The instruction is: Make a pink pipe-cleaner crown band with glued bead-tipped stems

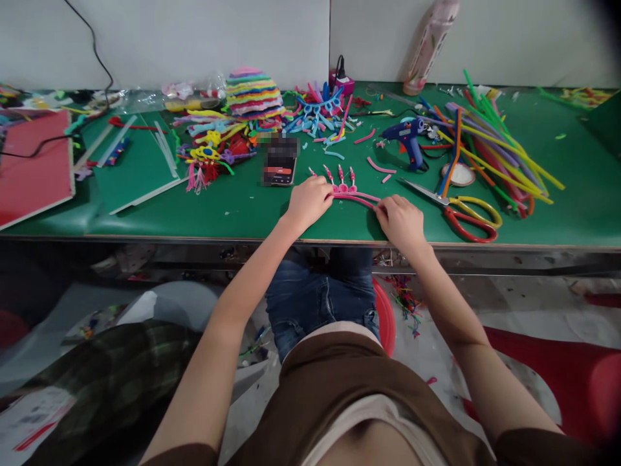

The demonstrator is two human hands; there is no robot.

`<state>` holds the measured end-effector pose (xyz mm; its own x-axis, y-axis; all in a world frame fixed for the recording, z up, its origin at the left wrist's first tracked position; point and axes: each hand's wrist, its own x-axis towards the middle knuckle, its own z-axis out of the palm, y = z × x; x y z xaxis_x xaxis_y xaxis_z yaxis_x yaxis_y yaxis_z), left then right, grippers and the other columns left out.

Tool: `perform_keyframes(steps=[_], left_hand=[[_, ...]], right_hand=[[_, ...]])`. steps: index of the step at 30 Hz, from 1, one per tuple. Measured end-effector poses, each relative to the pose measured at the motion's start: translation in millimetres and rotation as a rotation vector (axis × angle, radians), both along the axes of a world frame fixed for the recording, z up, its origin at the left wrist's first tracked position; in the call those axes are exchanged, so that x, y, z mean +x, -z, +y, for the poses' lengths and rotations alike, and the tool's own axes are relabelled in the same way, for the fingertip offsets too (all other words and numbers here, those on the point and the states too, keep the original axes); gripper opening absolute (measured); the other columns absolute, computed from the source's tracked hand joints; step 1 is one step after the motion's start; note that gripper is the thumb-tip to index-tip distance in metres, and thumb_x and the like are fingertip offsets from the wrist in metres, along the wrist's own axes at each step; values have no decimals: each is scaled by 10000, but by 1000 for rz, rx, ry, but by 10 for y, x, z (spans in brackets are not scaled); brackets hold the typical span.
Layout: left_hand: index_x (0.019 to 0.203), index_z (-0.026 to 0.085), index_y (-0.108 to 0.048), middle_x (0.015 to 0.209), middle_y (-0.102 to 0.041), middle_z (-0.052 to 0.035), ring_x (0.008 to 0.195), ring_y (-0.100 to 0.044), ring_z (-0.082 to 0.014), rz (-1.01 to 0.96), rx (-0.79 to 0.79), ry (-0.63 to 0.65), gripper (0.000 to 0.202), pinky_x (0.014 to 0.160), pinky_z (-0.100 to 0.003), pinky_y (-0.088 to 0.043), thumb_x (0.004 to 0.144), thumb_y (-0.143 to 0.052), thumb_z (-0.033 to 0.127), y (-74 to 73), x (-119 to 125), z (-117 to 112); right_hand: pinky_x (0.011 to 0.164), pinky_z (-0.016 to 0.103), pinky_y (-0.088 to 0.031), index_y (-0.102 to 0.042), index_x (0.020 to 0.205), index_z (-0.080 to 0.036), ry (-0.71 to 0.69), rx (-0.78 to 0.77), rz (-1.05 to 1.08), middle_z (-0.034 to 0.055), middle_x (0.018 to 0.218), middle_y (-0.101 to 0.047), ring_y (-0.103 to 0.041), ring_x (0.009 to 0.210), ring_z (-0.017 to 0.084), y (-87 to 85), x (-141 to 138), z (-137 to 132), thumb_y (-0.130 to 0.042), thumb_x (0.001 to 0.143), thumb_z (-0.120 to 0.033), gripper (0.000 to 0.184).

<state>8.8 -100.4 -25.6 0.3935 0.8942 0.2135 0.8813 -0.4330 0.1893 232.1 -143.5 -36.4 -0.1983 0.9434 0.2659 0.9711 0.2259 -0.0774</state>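
Both hands are on a pink pipe-cleaner piece (353, 195) at the table's front edge. It has long pink strands and several small loops with beaded spikes pointing away from me. My left hand (310, 202) has its fingers closed on the left end. My right hand (400, 220) pinches the strands at the right end. Between the hands the strands bow slightly and lie close to the green tabletop. Short pink pipe-cleaner offcuts (381, 166) lie just beyond. Right of my right hand are scissors (456, 207) with one red and one yellow handle, blades partly apart.
A phone (281, 162) lies beyond my left hand. At the right are a blue glue gun (410, 139) and a bundle of long pipe cleaners (504, 149). Finished-looking colourful pieces (208, 152), a striped pile (255, 97) and a pink bottle (429, 48) stand farther back.
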Motion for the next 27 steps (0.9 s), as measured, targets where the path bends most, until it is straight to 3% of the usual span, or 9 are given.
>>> perform_keyframes(steps=[7, 17, 22, 27], left_hand=[[817, 182, -686, 923, -648, -79, 893, -582, -206, -34, -39, -61, 158, 688, -299, -447, 845, -530, 190, -33, 38, 29], [834, 173, -693, 935, -659, -86, 873, -602, -213, -19, -121, -109, 140, 730, -325, -465, 828, -553, 169, -133, 89, 24], [1039, 198, -671, 1014, -648, -82, 955, -592, -213, -19, -63, -46, 218, 750, -310, -469, 871, -532, 203, -194, 84, -13], [985, 200, -696, 1072, -639, -85, 1046, -562, -221, 16, -19, 133, 220, 733, -289, -466, 901, -494, 219, -146, 190, 76]], right_hand=[[558, 288, -259, -639, 939, -164, 125, -80, -1, 110, 958, -665, -580, 719, 208, -52, -105, 17, -442, 914, -287, 234], [575, 297, -302, -671, 924, -160, 182, -84, 51, 111, 938, -678, -598, 759, 215, -58, -231, 59, -452, 904, -262, 242], [574, 283, -290, -667, 930, -152, 188, -73, 66, 108, 948, -672, -602, 764, 210, -58, -208, 62, -469, 895, -259, 228], [575, 279, -286, -665, 936, -155, 198, -88, 52, 116, 964, -670, -599, 774, 216, -64, -210, 60, -458, 905, -256, 232]])
